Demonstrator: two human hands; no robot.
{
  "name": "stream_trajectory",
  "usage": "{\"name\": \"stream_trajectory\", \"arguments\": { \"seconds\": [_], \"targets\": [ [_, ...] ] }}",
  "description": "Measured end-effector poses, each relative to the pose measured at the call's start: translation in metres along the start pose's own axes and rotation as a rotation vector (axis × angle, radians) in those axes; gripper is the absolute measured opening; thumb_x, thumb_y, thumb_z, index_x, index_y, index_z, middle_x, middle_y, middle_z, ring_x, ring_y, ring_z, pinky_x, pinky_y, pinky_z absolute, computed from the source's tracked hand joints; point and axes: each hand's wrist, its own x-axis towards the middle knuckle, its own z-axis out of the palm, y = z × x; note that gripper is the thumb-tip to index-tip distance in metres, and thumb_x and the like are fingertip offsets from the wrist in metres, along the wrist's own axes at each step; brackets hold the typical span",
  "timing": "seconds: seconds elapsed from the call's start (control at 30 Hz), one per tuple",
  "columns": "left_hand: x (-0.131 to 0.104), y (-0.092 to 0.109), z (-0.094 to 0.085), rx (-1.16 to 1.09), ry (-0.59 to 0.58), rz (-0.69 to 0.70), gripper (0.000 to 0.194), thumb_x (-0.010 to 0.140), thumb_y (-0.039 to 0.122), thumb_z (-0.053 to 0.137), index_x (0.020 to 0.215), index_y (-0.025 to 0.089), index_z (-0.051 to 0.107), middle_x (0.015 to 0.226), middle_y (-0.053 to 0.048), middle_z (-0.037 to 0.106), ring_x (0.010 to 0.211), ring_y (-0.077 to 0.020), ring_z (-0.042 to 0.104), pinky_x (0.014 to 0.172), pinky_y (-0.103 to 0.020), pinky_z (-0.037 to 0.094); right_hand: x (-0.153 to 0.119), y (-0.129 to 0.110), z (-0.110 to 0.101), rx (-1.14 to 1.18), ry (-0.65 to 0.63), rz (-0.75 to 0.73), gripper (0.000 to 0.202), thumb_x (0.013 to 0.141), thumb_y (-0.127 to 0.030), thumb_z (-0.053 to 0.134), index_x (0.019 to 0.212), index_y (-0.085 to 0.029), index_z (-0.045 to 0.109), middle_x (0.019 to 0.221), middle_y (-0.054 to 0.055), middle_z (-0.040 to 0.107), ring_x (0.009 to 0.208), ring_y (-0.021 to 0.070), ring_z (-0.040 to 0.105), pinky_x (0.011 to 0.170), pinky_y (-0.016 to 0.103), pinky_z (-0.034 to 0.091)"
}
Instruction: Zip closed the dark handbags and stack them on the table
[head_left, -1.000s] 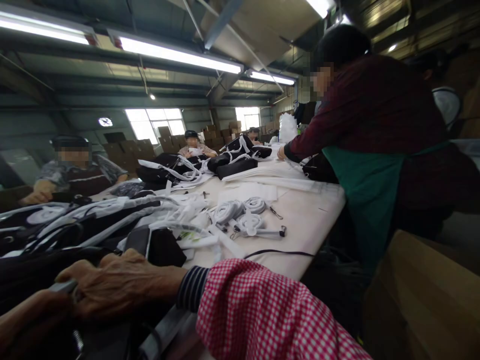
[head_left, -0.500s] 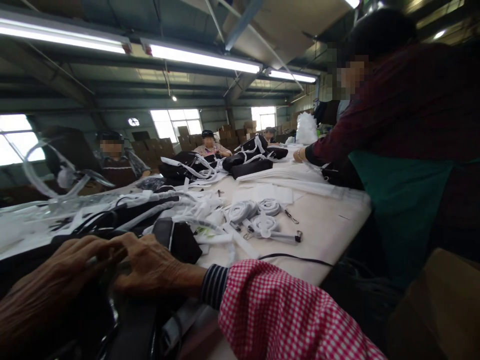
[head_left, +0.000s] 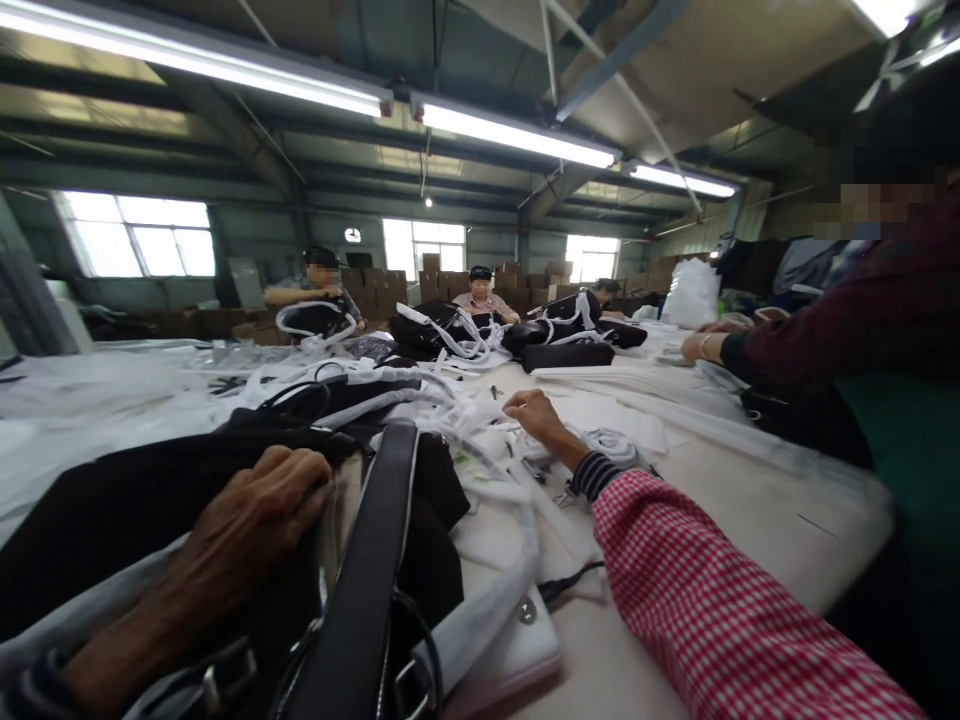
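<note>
A black handbag [head_left: 427, 565] with a broad dark strap [head_left: 367, 570], metal buckles and zipper edging lies in front of me. Its beige-lined opening shows beside my left hand [head_left: 266, 505], whose curled fingers grip the bag's edge. Over the middle of the table, my right hand [head_left: 541, 418] is stretched forward with its fingers bent together. Whether anything small is between them is hidden. Below and right of it lie coiled white straps [head_left: 609, 443] and small metal clasps [head_left: 562, 495]. White-wrapped handles [head_left: 487, 610] curve along the handbag's right side.
More black bags with white-wrapped handles [head_left: 439, 330] are heaped further back. Plastic wrapping [head_left: 67, 400] spreads over the left side. A co-worker's sleeve [head_left: 810, 340] reaches in from the right, near a white plastic bundle [head_left: 690, 293]. Other people sit across the table.
My right hand has left the bag and moved forward and right over the table. My left hand stays on the bag, whose opening now shows. The view has turned left.
</note>
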Motion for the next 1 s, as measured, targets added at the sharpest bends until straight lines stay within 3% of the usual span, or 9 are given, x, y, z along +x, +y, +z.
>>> {"name": "stream_trajectory", "arguments": {
  "seconds": [0.07, 0.23, 0.37, 0.5, 0.63, 0.8, 0.9, 1.0],
  "targets": [
    [-0.005, 0.001, 0.005, 0.06, 0.027, 0.046, 0.031, 0.102, 0.037, 0.034, 0.091, 0.026, 0.061, 0.097, -0.004, 0.067, 0.1, -0.0273, 0.057, 0.086, -0.043, 0.042, 0.006, 0.007, 0.009, -0.066, -0.052, -0.01, 0.018, 0.083, -0.015, 0.064, 0.09, -0.016, 0.08, 0.094, 0.008, 0.078, 0.093, 0.0213, 0.069, 0.085, 0.028, 0.051],
    [-0.01, 0.001, 0.012, 0.055, 0.072, 0.086, 0.03, 0.104, 0.034, 0.035, 0.094, 0.025, 0.062, 0.1, -0.004, 0.068, 0.103, -0.0279, 0.054, 0.085, -0.043, 0.039, 0.013, -0.006, 0.039, -0.173, -0.077, -0.037, 0.018, 0.078, -0.012, 0.068, 0.091, -0.019, 0.079, 0.117, 0.011, 0.074, 0.12, 0.0259, 0.06, 0.1, 0.033, 0.045],
    [-0.009, 0.001, 0.012, 0.009, 0.088, 0.083, 0.028, 0.103, 0.034, 0.037, 0.093, 0.025, 0.061, 0.096, -0.004, 0.066, 0.1, -0.0266, 0.054, 0.085, -0.042, 0.039, 0.018, -0.013, 0.037, -0.097, -0.075, -0.014, 0.008, 0.07, -0.009, 0.072, 0.072, -0.017, 0.074, 0.092, 0.01, 0.076, 0.104, 0.0252, 0.066, 0.09, 0.031, 0.049],
    [-0.009, 0.004, 0.009, 0.013, 0.102, 0.068, 0.03, 0.103, 0.033, 0.035, 0.091, 0.024, 0.06, 0.094, -0.006, 0.064, 0.096, -0.0266, 0.054, 0.085, -0.042, 0.039, 0.01, -0.014, 0.014, 0.144, -0.024, 0.001, 0.01, 0.08, -0.022, 0.066, 0.076, -0.015, 0.072, 0.076, 0.006, 0.074, 0.072, 0.0154, 0.066, 0.065, 0.023, 0.049],
    [-0.01, 0.007, 0.006, 0.013, 0.073, 0.048, 0.03, 0.102, 0.035, 0.035, 0.092, 0.023, 0.06, 0.094, -0.006, 0.062, 0.096, -0.0266, 0.055, 0.087, -0.042, 0.04, -0.008, -0.015, -0.014, 0.382, 0.087, 0.053, 0.018, 0.087, -0.028, 0.056, 0.082, -0.013, 0.065, 0.074, 0.007, 0.072, 0.051, 0.0083, 0.05, 0.046, 0.019, 0.035],
    [-0.011, 0.0, 0.009, 0.016, 0.098, 0.018, 0.033, 0.1, 0.04, 0.033, 0.099, 0.023, 0.062, 0.097, -0.006, 0.06, 0.094, -0.0267, 0.058, 0.087, -0.041, 0.043, -0.037, -0.004, -0.064, 0.532, 0.196, 0.112, 0.014, 0.08, -0.028, 0.066, 0.083, -0.014, 0.064, 0.064, 0.003, 0.067, 0.047, 0.0067, 0.045, 0.043, 0.017, 0.032],
    [-0.009, -0.01, 0.016, 0.01, 0.139, 0.012, 0.037, 0.099, 0.045, 0.032, 0.103, 0.023, 0.062, 0.099, -0.007, 0.06, 0.097, -0.0277, 0.059, 0.086, -0.039, 0.045, -0.062, 0.014, -0.101, 0.521, 0.285, 0.166, 0.02, 0.08, -0.022, 0.063, 0.099, -0.015, 0.065, 0.059, 0.0, 0.064, 0.044, 0.0072, 0.045, 0.041, 0.017, 0.028],
    [-0.008, -0.018, 0.025, 0.037, 0.143, 0.012, 0.038, 0.099, 0.048, 0.031, 0.104, 0.024, 0.06, 0.101, -0.008, 0.062, 0.103, -0.0286, 0.059, 0.09, -0.039, 0.045, -0.091, 0.033, -0.128, 0.447, 0.331, 0.227, 0.02, 0.081, -0.016, 0.056, 0.099, -0.015, 0.062, 0.058, 0.0, 0.064, 0.043, 0.0073, 0.047, 0.04, 0.016, 0.026]
  ]
}}
